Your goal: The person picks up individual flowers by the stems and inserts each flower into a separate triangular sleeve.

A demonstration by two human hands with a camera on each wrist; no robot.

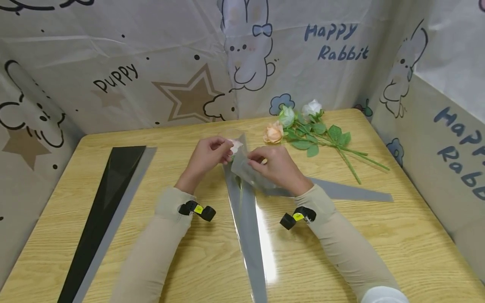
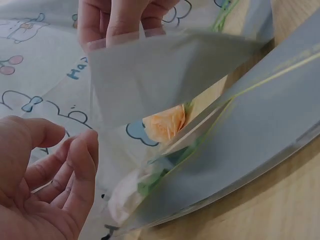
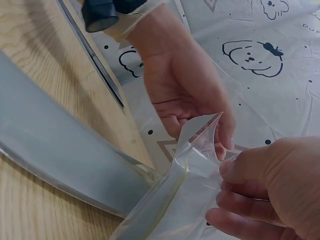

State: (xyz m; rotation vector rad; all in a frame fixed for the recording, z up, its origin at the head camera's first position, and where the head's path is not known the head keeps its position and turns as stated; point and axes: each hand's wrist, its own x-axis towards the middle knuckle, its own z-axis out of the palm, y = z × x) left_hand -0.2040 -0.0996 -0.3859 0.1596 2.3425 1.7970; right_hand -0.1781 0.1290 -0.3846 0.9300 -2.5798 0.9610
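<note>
– Any trouble to look out for?
– Maybe a rip or a crease in the grey sheet (image 1: 250, 174), from too hard a tug. Maybe squashed petals on the pale rose (image 1: 235, 145) too, from a bump by the left hand (image 1: 207, 156), so close by. Or a sideways slide of the grey sleeve (image 1: 248, 235), from a pull toward three o'clock.
– Pointing which way?
– Flower head to twelve o'clock, at the wide end of the grey sleeve. Long line from twelve down to about six, going by the sleeve. Stem mostly hidden.
– Lying where?
– Near twelve on the wooden table (image 1: 197, 261), with the peach rose (image 1: 273, 132) at one and the black wrap (image 1: 110, 193) at nine. Inside the sleeve or on top? Can't tell.
– Holding what?
– In the right hand (image 1: 279, 166), a tight pinch on the grey sheet's edge. In the left hand, bent fingers and thumb, nearly together. Any see-through film between? Can't tell.
</note>
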